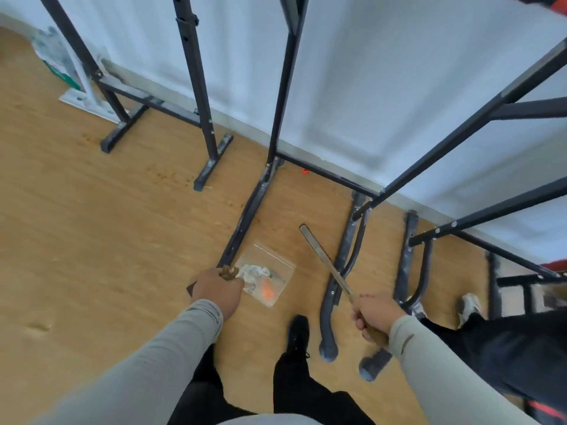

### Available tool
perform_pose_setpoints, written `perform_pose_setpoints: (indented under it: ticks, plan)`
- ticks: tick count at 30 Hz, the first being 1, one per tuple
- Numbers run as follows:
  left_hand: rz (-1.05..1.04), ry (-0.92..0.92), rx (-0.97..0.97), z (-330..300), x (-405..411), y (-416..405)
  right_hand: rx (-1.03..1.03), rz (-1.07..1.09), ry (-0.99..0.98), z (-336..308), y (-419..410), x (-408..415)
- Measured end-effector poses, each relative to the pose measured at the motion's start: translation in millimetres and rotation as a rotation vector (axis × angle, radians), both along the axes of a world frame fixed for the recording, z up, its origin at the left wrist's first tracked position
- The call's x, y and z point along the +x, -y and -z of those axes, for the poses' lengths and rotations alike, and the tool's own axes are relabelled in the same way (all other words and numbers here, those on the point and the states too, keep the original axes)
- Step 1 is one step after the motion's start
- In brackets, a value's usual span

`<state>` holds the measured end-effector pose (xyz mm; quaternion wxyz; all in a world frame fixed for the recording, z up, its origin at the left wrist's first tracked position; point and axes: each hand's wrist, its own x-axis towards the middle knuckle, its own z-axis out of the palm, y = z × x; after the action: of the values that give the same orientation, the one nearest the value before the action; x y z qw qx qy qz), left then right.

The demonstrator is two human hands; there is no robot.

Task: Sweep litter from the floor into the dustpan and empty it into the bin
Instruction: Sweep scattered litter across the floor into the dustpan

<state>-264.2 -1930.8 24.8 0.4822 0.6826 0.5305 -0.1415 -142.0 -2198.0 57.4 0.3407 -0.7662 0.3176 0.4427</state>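
Note:
My left hand (216, 291) grips an olive-brown handle (229, 273) at the edge of a see-through square dustpan (276, 265) lying flat on the wooden floor. In it lie white crumpled scraps (254, 270) and an orange piece (268, 291). My right hand (376, 312) is curled round the wooden handle (375, 334) of a thin brush. Its shaft (325, 259) runs up and left, above the floor, to a narrow flat tip (304, 228) right of the dustpan. A small red bit (304, 171) lies by the wall.
Black metal frames (245, 216) stand along the white wall (383, 102), their feet spread over the floor round the dustpan. My black shoe (297, 332) is just below it. Another person's legs and white shoe (469, 305) are at the right. Bare wooden floor (92, 240) stretches left.

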Motion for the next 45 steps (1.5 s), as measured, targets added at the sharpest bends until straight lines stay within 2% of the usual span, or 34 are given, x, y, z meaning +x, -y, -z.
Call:
perform_pose_setpoints:
  ticks: [7,13,17,21,25,28,30,33,36,38,42,45]
  plan:
    - [-0.08,-0.037,0.013,25.1,46.6,45.8,-0.142,-0.34,0.051,33.1,29.2,100.4]
    - [-0.125,-0.045,0.028,54.1,69.0,64.5,-0.215,-0.322,0.194,85.2,32.3,172.4]
    - [-0.078,-0.075,0.027,70.5,91.2,70.7,-0.289,-0.478,0.31,130.0,19.2,227.9]
    - [-0.055,-0.095,0.047,81.4,105.4,83.0,-0.38,-0.696,0.151,156.7,2.1,238.0]
    - [-0.001,-0.137,0.113,83.7,113.1,89.7,-0.318,-0.842,0.033,192.9,14.7,190.9]
    - [0.001,-0.14,0.112,78.2,117.0,88.4,-0.277,-0.786,-0.007,194.4,45.4,133.5]
    - [-0.006,-0.134,0.111,75.0,116.5,87.3,-0.213,-0.809,0.01,173.8,63.3,96.4]
    - [-0.036,-0.13,0.096,70.7,115.3,88.8,-0.126,-0.801,-0.071,153.9,105.6,60.2]
    - [-0.055,-0.127,0.086,69.1,118.6,87.9,-0.054,-0.674,-0.098,132.8,143.0,73.0]
    - [-0.061,-0.122,0.082,68.6,122.1,85.4,-0.089,-0.729,-0.006,108.3,155.6,92.4]
    - [-0.044,-0.137,0.103,72.9,123.7,81.8,-0.12,-0.379,0.035,90.1,138.8,143.4]
    - [-0.041,-0.139,0.116,73.2,122.1,84.6,-0.198,-0.53,0.045,117.2,112.8,165.1]
